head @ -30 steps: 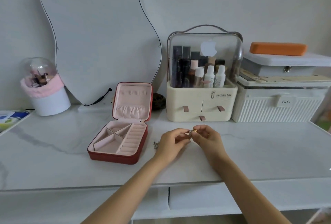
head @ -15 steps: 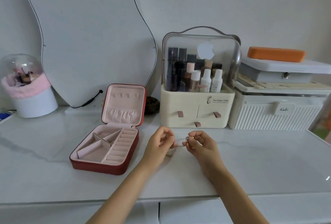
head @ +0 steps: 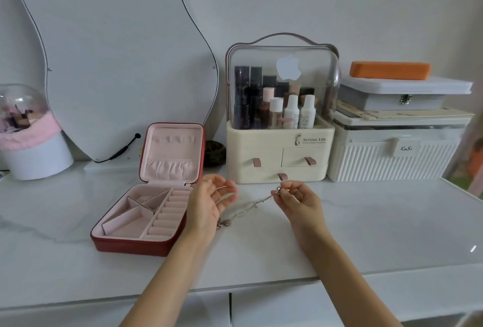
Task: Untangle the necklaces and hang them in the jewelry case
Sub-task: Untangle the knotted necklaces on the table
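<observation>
Necklaces (head: 248, 207): light, limp, snag-prone; pinched at clasp in right-hand grip (head: 295, 197), sagging toward loosely spread left grip (head: 211, 201).

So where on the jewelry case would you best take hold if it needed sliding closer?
Probably the red base of the jewelry case, at its near front wall, coming from the person's side. The lid stands open and upright on its rear hinge, so pulling there might tip it, and the left hand hovers beside the right wall with the necklaces.
</observation>
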